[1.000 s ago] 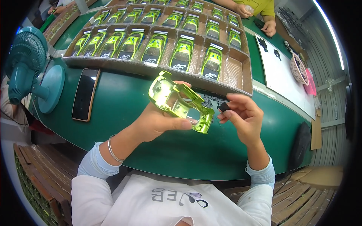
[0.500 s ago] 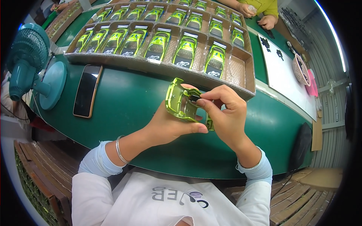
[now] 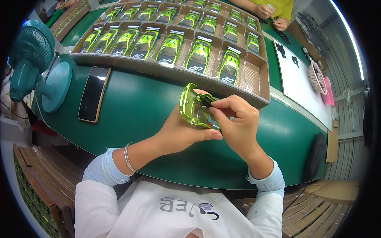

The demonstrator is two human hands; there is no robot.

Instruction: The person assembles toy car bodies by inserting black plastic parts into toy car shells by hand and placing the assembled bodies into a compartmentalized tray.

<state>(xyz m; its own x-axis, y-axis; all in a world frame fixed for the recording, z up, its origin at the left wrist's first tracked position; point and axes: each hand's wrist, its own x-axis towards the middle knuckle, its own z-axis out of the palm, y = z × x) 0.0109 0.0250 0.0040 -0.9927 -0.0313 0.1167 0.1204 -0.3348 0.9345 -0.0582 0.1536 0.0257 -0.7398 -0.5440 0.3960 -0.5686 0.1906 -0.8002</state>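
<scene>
My left hand is closed round a lime-green toy car body shell, its hollow inside turned up toward me. Between the thumb and forefinger of my right hand is a small black plastic part, pressed against the inside of the shell. My right fingers hide part of the shell's near end. Just beyond my hands stands a cardboard tray with compartments, most holding a finished-looking green, black and blue car shell.
A phone lies left of my hands, beside a teal fan. At the right, a white board carries black parts and a woven basket. Across the table, a co-worker's hands are busy. A black object stands at the right edge.
The shell and both hands have shifted slightly right in view, and the shell has turned a little. My right hand still pinches the black part at the shell.
</scene>
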